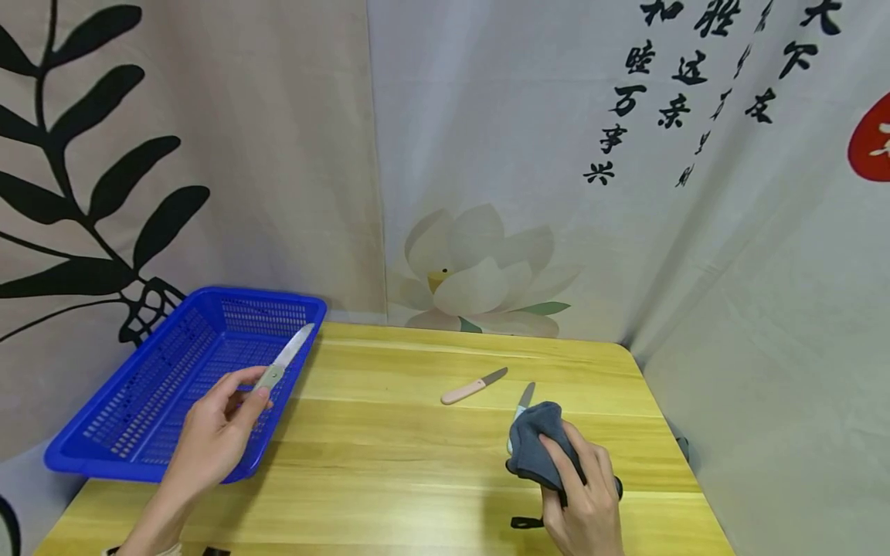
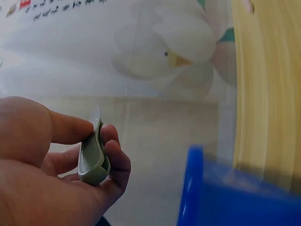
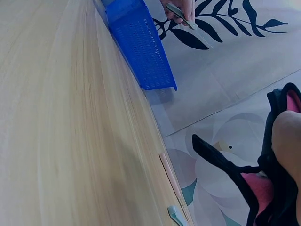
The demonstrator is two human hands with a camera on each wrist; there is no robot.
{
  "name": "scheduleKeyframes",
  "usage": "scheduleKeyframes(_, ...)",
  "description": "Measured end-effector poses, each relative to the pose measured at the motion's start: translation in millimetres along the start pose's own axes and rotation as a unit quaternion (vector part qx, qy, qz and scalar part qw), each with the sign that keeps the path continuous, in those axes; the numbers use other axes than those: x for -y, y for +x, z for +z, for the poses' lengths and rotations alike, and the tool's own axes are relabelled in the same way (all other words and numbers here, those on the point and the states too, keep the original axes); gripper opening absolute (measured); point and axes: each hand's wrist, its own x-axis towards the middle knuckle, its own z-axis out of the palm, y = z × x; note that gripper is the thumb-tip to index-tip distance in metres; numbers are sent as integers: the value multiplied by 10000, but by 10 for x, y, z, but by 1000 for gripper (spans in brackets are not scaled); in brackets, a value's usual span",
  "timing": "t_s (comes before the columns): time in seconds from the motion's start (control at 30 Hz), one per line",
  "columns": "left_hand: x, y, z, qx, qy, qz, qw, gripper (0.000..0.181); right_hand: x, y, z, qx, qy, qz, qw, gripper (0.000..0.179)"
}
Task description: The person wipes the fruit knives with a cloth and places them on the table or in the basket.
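Observation:
My left hand (image 1: pixel 212 432) pinches the grey-green handle of a small knife (image 1: pixel 283 359), its blade pointing up and away over the right rim of the blue basket. In the left wrist view the thumb and fingers close round that handle (image 2: pixel 93 162). My right hand (image 1: pixel 585 490) grips a dark grey cloth (image 1: pixel 538 444) with black edging; its pink inner side (image 3: pixel 259 188) shows in the right wrist view. Partly behind the cloth lies a knife with a pale blue handle (image 1: pixel 520 413). A knife with a pink handle (image 1: pixel 464 392) lies to its left.
A blue perforated plastic basket (image 1: pixel 177 371) stands at the table's left side. The wooden table (image 1: pixel 375 463) ends against a printed curtain (image 1: pixel 487 139) at the back. A black loop (image 1: pixel 527 523) sticks out beside the right hand.

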Motion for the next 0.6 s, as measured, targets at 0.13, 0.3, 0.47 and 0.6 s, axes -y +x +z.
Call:
scheduleKeyframes(0.13, 128, 60, -132, -13, 370, -93, 9993, 39, -21, -9, -2, -55, 9, 8, 10000, 43)
scheduleKeyframes(0.3, 278, 101, -264, 28, 567, -163, 9983, 42, -40, -14, -4, -105, 17, 33, 9999, 42)
scheduleKeyframes(0.47, 395, 154, -394, 132, 940, -336, 9949, 42, -58, -18, -3, -97, 4, 11, 10000, 43)
scheduleKeyframes(0.6, 487, 214, -503, 344, 1101, -520, 9920, 45, -67, -22, 5, -104, 10, -16, 9999, 43)
